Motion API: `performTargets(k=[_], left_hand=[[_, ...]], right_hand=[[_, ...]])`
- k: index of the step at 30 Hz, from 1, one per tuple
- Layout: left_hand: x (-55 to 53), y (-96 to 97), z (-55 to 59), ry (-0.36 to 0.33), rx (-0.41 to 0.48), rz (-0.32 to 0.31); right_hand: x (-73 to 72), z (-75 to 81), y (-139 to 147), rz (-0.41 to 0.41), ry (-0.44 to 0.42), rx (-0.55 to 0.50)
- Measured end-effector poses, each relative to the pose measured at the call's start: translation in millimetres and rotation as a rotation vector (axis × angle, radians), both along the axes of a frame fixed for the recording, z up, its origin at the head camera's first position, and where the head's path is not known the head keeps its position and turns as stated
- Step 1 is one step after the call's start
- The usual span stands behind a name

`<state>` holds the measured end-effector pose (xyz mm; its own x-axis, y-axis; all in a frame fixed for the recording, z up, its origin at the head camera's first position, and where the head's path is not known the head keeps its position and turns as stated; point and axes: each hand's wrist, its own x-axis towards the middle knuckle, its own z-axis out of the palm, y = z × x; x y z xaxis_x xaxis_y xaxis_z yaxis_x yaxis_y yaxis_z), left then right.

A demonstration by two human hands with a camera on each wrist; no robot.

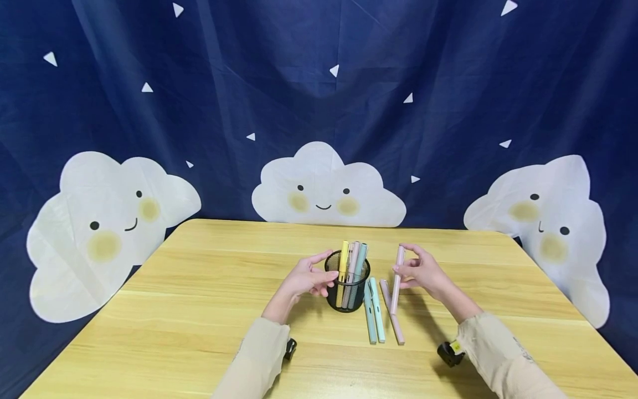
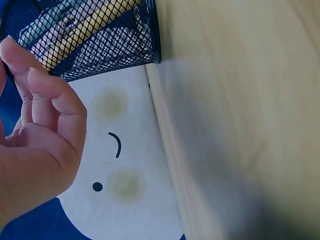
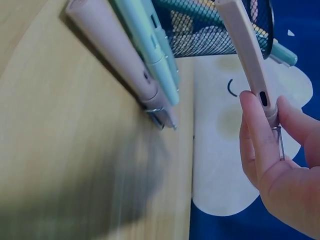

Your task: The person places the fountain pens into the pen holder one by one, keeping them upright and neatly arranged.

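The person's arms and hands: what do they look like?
The left sleeve and right sleeve are pale beige; grey marks show on the right one. The left gadget and right gadget are black; the right has a yellow patch. Left hand, right hand: no gloves.

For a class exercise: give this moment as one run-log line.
left hand: at cup | right hand: holds pink pen | in cup: pens | on table: three pens

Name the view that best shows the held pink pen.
Right wrist: the held pink pen appears large, its clip and dark slot visible. The head view shows it small; the left wrist view lacks it.
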<state>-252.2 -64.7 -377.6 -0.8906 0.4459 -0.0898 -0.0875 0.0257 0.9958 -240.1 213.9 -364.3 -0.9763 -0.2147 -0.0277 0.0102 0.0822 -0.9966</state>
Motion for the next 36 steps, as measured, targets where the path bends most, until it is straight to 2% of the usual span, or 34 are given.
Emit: performTargets(k=[6, 14, 23, 30, 36], left_hand=[[-1.0, -0.4, -1.5, 0.001, -0.003, -0.008], [-1.8, -0.3, -0.1, 0.007, -0.004, -0.005], [-0.3, -0.6, 1.1, 0.004, 0.003, -0.005], [0.1, -0.9, -0.1, -0.001, 0.003, -0.008], [0.7, -0.5, 0.9, 0.007, 0.004, -0.007]], right_hand=[[-1.1, 6.8, -7, -0.007, 0.032, -0.032], [-0.7, 15.5, -13, -0.024, 0.016, -0.123], [-3.5, 25.6, -22, -0.114, 0.059, -0.295], [-5.7, 30.8, -30, -0.196, 0.084, -0.337], [-6.3, 34.9, -36, -0.252, 0.141, -0.386]])
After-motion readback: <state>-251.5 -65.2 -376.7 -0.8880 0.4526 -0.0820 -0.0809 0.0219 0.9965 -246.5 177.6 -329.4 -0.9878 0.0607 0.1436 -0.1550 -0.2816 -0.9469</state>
